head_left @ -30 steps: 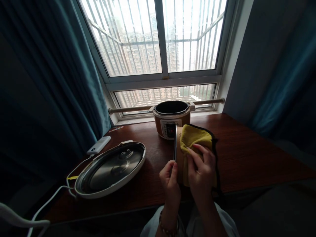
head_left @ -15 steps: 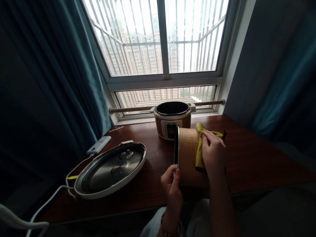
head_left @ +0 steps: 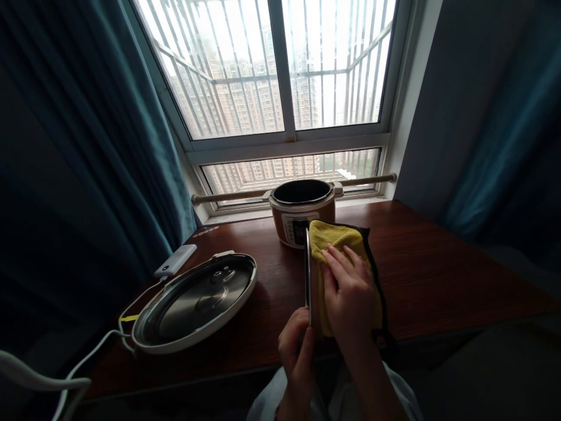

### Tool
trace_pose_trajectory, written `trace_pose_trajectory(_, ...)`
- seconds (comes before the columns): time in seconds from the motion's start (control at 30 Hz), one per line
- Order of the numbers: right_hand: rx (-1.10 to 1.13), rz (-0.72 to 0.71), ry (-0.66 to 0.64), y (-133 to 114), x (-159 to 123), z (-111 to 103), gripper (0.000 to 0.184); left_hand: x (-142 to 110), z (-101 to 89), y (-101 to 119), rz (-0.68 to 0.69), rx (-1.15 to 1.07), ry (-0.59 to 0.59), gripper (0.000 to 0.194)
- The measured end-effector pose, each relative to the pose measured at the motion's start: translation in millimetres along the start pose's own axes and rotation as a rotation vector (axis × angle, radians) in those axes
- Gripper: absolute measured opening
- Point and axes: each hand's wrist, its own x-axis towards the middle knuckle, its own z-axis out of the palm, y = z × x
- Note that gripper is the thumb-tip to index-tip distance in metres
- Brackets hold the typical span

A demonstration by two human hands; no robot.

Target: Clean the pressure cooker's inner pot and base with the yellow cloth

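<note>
A tan inner pot lies on its side over the wooden table, its dark rim facing left. My left hand is closed on the rim at its lower edge. My right hand lies flat, fingers stretched out, pressing a yellow cloth with a dark border against the pot's outer wall. The cloth covers most of the wall. Behind the pot stands the cooker body, brown and white, with its top open and a control panel in front.
The cooker lid lies upside down at the left of the table. A white power bank with a white cable lies beside it. A barred window is behind, with teal curtains on both sides.
My right hand has slid the yellow cloth from the pot's far right end back toward the rim, spreading it over the wall. My left hand keeps its hold on the rim.
</note>
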Motion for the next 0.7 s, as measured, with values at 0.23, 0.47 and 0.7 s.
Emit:
trace_pose_trajectory(0.23,0.184,0.288,0.134,54,8,-15,0.032,-32,-16.4,-14,0.153,0.296,-0.058,0.021)
trace_pose_trajectory(0.47,0.314,0.401,0.12,63,7,-15,0.034,-28,-33.0,-7,0.238,0.502,-0.197,0.037)
trace_pose_trajectory(0.7,0.199,0.296,0.143,59,5,-14,0.032,18,-11.5,37,0.021,0.494,-0.179,0.034)
